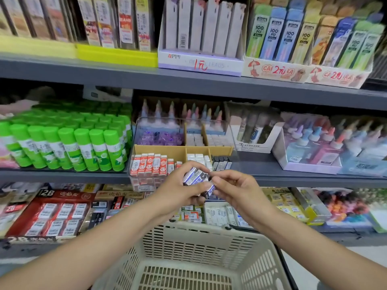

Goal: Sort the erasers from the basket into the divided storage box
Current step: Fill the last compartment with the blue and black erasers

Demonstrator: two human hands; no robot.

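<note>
Left hand [180, 189] grips a clutch of blue-and-white wrapped erasers [194, 178]; right hand [232, 189] pinches one at its end. Both just in front of the clear divided storage box [159, 143] on a grey shop shelf [62, 174]. Beige slotted basket [199, 248] below the box.
</note>
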